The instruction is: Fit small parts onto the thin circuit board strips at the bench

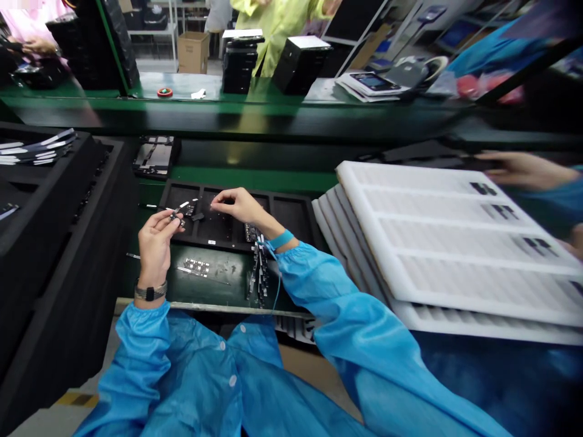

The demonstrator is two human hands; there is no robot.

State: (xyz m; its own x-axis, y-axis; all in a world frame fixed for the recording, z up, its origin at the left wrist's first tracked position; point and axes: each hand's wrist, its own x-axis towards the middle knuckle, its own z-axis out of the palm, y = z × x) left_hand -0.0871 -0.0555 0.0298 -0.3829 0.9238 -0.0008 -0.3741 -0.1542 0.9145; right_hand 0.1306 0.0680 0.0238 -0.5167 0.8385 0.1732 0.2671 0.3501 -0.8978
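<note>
My left hand point(155, 241) pinches a small electronic part with a white-tipped flex cable point(177, 216) between thumb and fingers, over the near left edge of a black foam tray point(213, 235). Above the tray's middle, my right hand point(239, 205) has thumb and fingertips pressed together; anything between them is too small to make out. Small dark parts point(197, 216) lie in the tray's left compartment. A bunch of flex cables point(259, 273) hangs over the tray's near edge below my right wrist. Small boards point(197, 267) lie on the green mat point(177, 288) nearer me.
Stacked white foam trays point(401, 243) stand on the right, with another person's hand point(528, 170) beyond them. Tall black foam trays point(50, 224) rise at left. A box-like tray of parts point(155, 156) lies behind the black tray. Black stacks point(240, 64) stand on the far ledge.
</note>
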